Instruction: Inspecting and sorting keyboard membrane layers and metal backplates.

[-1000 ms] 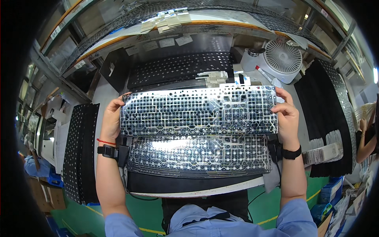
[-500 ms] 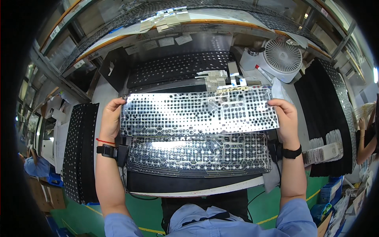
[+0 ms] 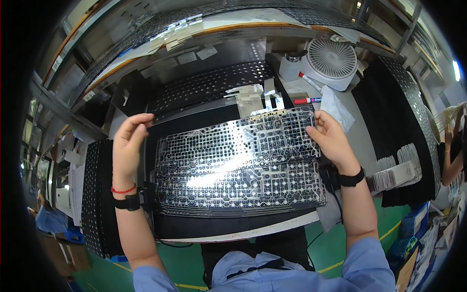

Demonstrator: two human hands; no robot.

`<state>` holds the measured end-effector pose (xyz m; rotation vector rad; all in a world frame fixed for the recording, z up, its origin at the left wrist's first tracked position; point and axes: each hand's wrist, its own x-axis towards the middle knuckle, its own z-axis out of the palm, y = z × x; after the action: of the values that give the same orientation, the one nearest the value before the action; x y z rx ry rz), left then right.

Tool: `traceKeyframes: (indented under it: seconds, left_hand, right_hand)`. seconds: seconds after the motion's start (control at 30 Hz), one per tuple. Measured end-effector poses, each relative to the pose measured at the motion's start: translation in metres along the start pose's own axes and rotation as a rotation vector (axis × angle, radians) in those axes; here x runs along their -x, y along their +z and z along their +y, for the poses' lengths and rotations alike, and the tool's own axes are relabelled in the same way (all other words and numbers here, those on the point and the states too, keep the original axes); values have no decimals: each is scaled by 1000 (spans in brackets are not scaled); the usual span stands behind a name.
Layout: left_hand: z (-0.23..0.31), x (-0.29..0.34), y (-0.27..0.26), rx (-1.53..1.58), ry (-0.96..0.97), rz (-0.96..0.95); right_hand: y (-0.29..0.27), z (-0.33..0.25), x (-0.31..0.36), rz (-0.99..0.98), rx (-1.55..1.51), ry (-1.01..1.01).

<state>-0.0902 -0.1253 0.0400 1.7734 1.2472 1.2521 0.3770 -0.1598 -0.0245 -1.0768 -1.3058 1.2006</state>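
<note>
A clear, shiny keyboard membrane sheet, printed with rows of dark dots and fine tracks, lies tilted above a stack of similar membrane sheets. My right hand pinches its right edge between thumb and fingers. Off its upper left corner, my left hand is raised with thumb and forefinger apart, touching nothing. Beyond the sheet's far edge, pale flat tails fan out in a pile. Whether the sheet's near edge rests on the stack, I cannot tell.
A white fan stands at the back right, with a red-capped marker and a white cloth nearer me. Black dotted sheets hang over the left side; others lie right. A shelf crosses the back.
My left hand has let go of the membrane sheet and moved off its corner. The sheet has lowered on its left side and now slants; my right hand has shifted slightly left, still holding it.
</note>
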Motion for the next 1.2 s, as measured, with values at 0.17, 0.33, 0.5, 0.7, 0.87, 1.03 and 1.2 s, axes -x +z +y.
traceKeyframes:
  seconds: [0.17, 0.33, 0.5, 0.7, 0.87, 1.03, 1.2]
  left_hand:
    - [42, 14, 86, -259, 202, -434]
    - [37, 24, 138, -653, 275, -645]
    - [35, 26, 147, -757, 282, -655]
    - [35, 29, 149, -812, 298, -726]
    - [39, 31, 145, -806, 345, -737]
    - [68, 37, 130, -506, 433, -637]
    - [97, 74, 131, 174, 582, -1163]
  right_hand:
    - [1, 0, 1, -51, -38, 11]
    - [-1, 1, 0, -93, -38, 14]
    - [-2, 1, -1, -90, -2, 46]
    - [1, -1, 0, -83, -8, 67]
    - [-1, 2, 0, -99, 16, 42]
    - [-4, 0, 1, -63, 22, 40]
    - [-1, 0, -1, -59, 2, 69]
